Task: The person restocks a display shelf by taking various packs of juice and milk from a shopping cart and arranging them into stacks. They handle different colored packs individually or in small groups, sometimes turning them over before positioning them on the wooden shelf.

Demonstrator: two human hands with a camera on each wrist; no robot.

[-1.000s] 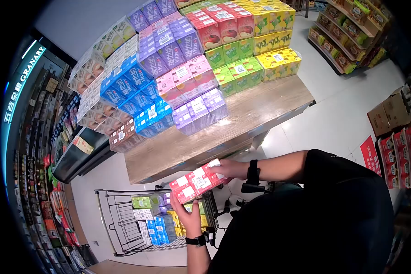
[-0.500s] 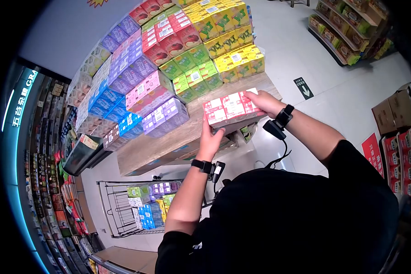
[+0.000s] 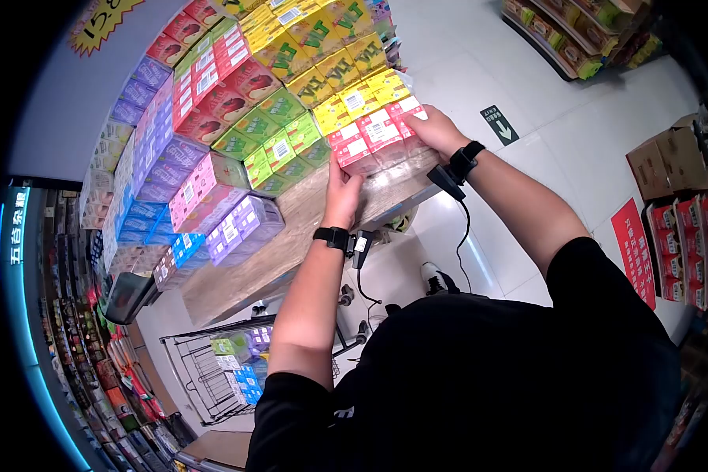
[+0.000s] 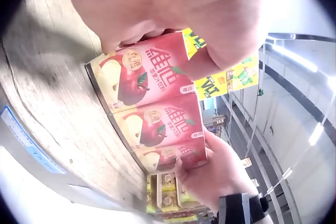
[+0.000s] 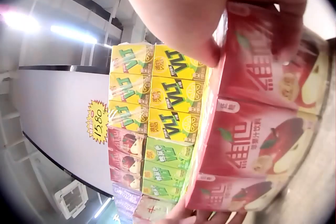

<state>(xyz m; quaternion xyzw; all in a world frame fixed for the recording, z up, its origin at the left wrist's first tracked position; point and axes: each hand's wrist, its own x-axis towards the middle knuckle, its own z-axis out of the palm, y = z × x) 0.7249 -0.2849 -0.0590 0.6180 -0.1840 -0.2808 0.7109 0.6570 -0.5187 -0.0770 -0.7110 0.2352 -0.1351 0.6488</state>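
Both hands hold a shrink-wrapped pack of red apple juice cartons (image 3: 377,138), one at each end. My left hand (image 3: 343,197) grips its left end, thumb toward me, and my right hand (image 3: 440,132) grips the right end with the thumb over the top edge. In the left wrist view, apple pictures show on the pack's side (image 4: 157,98), and its lower edge lies along the wooden tabletop (image 4: 47,40). Directly behind it stand yellow lemon tea packs (image 3: 354,98); green packs (image 3: 283,149) are just to its left.
Stacked red, purple, pink (image 3: 208,189) and blue drink packs fill the table leftward. A shopping cart (image 3: 204,385) with several drink packs stands below the table at left. Cardboard boxes (image 3: 669,161) and a red sign (image 3: 633,248) are at right. A price sign (image 5: 97,122) hangs behind the stacks.
Both hands have carried the red apple juice pack from above the cart, up and right, to the table's right end before the yellow packs. The head view has shifted too.
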